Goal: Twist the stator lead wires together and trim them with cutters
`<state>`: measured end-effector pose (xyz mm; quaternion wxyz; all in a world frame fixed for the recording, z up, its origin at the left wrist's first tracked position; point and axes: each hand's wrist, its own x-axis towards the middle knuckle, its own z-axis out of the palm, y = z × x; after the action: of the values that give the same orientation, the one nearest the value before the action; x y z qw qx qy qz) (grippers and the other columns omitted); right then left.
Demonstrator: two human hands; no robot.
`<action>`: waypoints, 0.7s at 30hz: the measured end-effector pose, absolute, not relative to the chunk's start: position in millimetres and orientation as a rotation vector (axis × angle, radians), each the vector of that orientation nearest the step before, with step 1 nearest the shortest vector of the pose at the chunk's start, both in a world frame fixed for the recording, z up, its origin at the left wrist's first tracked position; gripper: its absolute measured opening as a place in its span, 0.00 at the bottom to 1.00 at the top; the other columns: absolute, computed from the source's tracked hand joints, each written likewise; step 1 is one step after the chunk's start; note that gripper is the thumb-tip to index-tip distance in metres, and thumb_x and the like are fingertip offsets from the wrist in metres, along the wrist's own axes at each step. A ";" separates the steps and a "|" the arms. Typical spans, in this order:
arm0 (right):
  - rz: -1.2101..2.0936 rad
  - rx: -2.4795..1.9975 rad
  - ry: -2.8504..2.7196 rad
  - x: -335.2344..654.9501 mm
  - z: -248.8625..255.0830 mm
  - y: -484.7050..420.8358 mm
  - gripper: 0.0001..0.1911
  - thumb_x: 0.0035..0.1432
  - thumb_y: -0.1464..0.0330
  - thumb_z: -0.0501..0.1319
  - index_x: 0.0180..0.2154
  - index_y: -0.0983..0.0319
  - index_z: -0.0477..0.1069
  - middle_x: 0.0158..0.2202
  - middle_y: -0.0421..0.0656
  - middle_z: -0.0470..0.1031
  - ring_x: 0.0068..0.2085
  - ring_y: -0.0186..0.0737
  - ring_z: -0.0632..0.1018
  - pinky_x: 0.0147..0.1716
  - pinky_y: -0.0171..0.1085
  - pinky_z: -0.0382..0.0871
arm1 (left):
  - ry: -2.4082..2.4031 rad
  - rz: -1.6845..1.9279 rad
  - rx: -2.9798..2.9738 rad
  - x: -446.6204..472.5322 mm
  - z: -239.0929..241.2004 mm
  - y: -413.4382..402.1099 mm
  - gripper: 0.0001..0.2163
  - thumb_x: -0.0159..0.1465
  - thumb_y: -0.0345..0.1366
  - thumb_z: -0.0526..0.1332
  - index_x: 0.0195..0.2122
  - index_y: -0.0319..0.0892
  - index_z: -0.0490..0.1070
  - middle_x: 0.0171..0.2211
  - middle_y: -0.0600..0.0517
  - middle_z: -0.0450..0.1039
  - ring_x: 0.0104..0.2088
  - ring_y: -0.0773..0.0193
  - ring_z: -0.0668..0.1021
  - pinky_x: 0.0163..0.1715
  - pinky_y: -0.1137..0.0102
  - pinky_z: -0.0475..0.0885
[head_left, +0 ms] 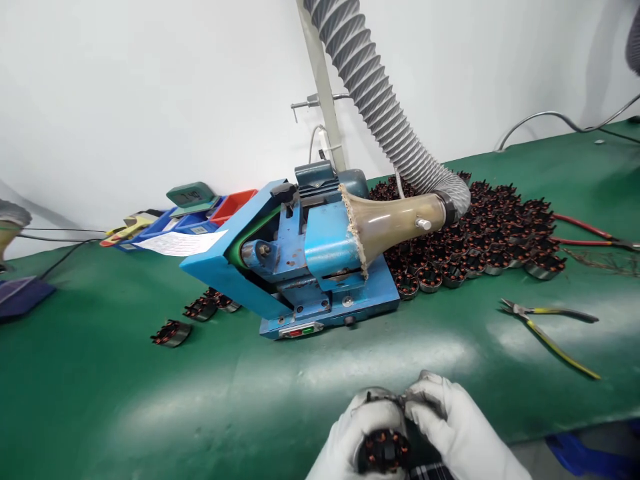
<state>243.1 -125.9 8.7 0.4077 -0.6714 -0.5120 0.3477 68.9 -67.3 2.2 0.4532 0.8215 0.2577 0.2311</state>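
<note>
Hands in white gloves, left hand [363,427] and right hand [457,423], meet clamped on a copper-wound stator [384,448]; paper label [181,242] on the blue machine [310,257] is unreadable.

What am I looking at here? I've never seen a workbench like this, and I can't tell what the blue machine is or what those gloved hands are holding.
The picture comes from a camera worn on a person's head, looking down at their own hands. Both wear white gloves: the left hand grips a small motor stator, a metal ring wound with copper wire, and the right hand pinches something at its top edge.

On the green bench mat stands a blue belt machine with a green belt. A grey ribbed hose joins a funnel on its side.

Behind the machine lies a big pile of stators, and three loose stators lie to its left. On the right are yellow-handled pliers and red-handled pliers. At the back left are blue and red bins with a small green clock.
</note>
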 end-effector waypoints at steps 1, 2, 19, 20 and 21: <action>0.821 -1.728 -1.309 242.4 6.8 -125.8 0.13 0.52 0.66 0.52 0.26 0.61 0.73 0.26 0.47 0.75 0.31 0.46 0.76 0.33 0.44 0.72 | 0.588 0.527 2.004 70.5 2.8 -67.0 0.15 0.51 0.23 0.60 0.38 0.48 0.70 0.39 0.52 0.72 0.40 0.63 0.76 0.41 0.72 0.74; 0.784 -1.751 -1.325 241.9 5.1 -125.4 0.13 0.53 0.67 0.51 0.26 0.60 0.73 0.27 0.48 0.75 0.31 0.47 0.76 0.34 0.45 0.72 | 0.567 0.526 2.010 72.1 1.8 -68.5 0.11 0.53 0.24 0.59 0.35 0.47 0.71 0.38 0.52 0.72 0.39 0.64 0.76 0.40 0.72 0.74; 0.234 -1.572 -2.750 280.9 17.5 -93.8 0.09 0.46 0.81 0.58 0.26 0.63 0.72 0.25 0.46 0.73 0.22 0.43 0.74 0.19 0.37 0.62 | 0.928 0.327 2.342 74.1 -13.7 -55.3 0.28 0.42 0.28 0.71 0.45 0.45 0.66 0.50 0.44 0.69 0.56 0.47 0.67 0.51 0.51 0.68; 0.197 -1.558 -2.733 294.1 16.5 -94.8 0.10 0.48 0.81 0.57 0.27 0.62 0.73 0.25 0.45 0.73 0.22 0.42 0.74 0.19 0.36 0.63 | 0.930 0.309 2.325 73.8 -12.7 -54.4 0.28 0.42 0.28 0.71 0.45 0.46 0.66 0.50 0.44 0.69 0.56 0.47 0.67 0.51 0.51 0.68; 0.205 -1.544 -2.694 309.9 14.6 -96.7 0.12 0.50 0.80 0.56 0.29 0.59 0.74 0.27 0.43 0.74 0.24 0.41 0.75 0.22 0.35 0.66 | 0.929 0.298 2.313 73.0 -11.9 -53.6 0.27 0.42 0.29 0.71 0.44 0.46 0.67 0.49 0.45 0.70 0.56 0.48 0.67 0.52 0.52 0.68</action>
<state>309.9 -96.7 14.6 0.0149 -0.4962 -0.8656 0.0658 73.0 -53.6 -11.9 0.3104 0.8760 0.3517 0.1127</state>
